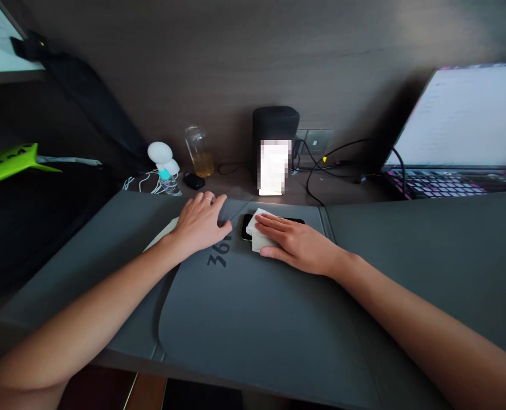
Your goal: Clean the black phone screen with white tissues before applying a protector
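Our right hand [293, 244] nearly flat, fingers extended, pressing white tissue [259, 242] onto black phone [245, 225]. Phone lies on grey mat [253, 319]. Our left hand [202, 220] half open, thumb spread, palm down near phone; cannot tell whether anything sits underneath. Bottle [202, 164] stands behind.

Tissue [258, 243] lies on phone [245, 228], phone on mat [257, 319].

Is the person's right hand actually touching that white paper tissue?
Touching. The head view shows the right hand with its fingers laid over the white paper tissue, which partly covers a black rectangular phone.
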`<state>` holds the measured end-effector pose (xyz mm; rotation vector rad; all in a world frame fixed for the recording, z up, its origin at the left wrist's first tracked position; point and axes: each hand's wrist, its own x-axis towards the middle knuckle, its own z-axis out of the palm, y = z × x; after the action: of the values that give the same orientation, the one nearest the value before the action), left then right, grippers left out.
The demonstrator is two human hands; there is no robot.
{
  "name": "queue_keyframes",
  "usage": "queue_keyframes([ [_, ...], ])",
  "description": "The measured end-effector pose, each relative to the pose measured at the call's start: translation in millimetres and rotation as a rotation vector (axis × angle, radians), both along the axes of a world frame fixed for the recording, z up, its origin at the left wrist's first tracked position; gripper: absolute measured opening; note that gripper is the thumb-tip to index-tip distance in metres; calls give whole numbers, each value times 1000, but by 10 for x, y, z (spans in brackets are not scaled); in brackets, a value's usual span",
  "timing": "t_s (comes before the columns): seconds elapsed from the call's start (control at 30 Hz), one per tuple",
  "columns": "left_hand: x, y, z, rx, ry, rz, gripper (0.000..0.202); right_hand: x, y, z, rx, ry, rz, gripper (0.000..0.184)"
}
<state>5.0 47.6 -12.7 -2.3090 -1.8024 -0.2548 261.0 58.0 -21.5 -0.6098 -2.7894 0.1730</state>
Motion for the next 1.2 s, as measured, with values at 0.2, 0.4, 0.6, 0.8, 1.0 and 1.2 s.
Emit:
queue_keyframes([
  [0.2, 54, -77, 2, 11, 78, -5, 60, -24, -34, 23, -17, -9, 51, 72],
  [0.4, 108, -96, 39, 86, -158, -305, 40, 0, 7, 46, -25, 37, -16, 52],
  [0.6, 191, -157, 49, -25, -263, -532, 33, -25, 6, 37, -32, 8, 80, 59],
  [0.8, 170, -150, -20, -117, -272, -570, 56, -33, -7, 58, -31, 47, 65, 65],
  [1.0, 167, -146, -87, -239, -268, -579, 66, 65, 12, 82, -97, 41, 54, 50],
  [1.2, 138, -151, -125, -308, -254, -567, 74, 17, 27, 43, -57, 53, 80, 57],
])
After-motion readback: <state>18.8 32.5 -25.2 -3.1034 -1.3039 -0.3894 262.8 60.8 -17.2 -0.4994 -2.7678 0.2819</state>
